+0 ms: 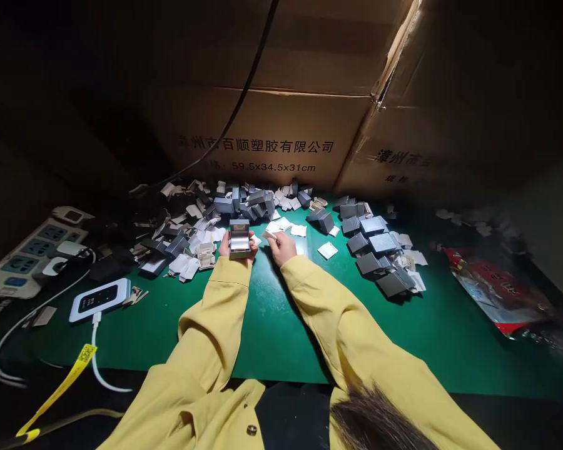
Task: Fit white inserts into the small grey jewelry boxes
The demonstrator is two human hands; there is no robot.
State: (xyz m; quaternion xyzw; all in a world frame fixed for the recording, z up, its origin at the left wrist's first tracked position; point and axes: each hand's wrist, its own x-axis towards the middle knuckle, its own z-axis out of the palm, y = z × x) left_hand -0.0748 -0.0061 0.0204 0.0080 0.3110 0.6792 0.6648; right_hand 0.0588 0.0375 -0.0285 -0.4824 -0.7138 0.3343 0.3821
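Note:
My left hand (224, 245) is closed round a small grey box (239, 242), its lid raised and its pale inside facing me. Just right of it, my right hand (283, 247) has thumb and fingers pinched on a small white piece (271, 235), partly hidden by the fingers. White card pieces (299, 230) lie on the green table (281, 337) beyond and beside that hand. Behind my hands is a heap of similar grey boxes (224, 205) mixed with white pieces.
More grey boxes (380, 244) are grouped at the right, near a red plastic bag (497, 284). At the left are a power strip (9, 275) and a white device (100, 300) on a cable. Large cardboard boxes (263, 119) stand behind, with a black cable (244, 94) hanging before them.

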